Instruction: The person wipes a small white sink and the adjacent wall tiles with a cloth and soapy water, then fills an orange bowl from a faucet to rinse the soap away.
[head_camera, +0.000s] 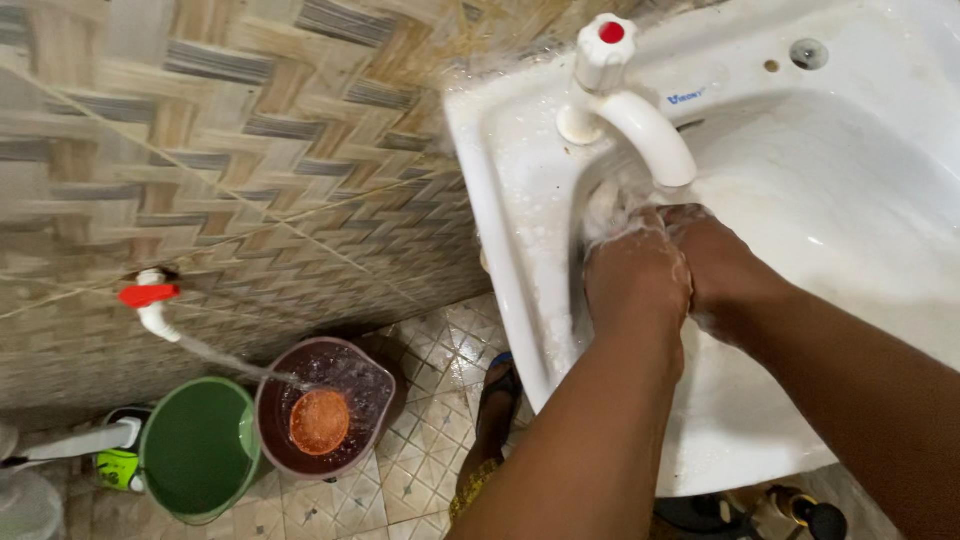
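Tiled floor (420, 470), water-filled bucket (325, 405), soapy sink (800, 200)

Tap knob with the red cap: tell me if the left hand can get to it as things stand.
Probably yes. The left hand is lathered against the right hand just below the spout, and nothing stands between it and the tap knob above.

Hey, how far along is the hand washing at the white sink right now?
Lathering looks well underway: the left hand and right hand are pressed together, coated in white suds, inside the white ceramic sink under the white plastic tap. Foam streaks the basin. Whether the tap is running I cannot tell. Suds remain on both hands, so rinsing looks left.
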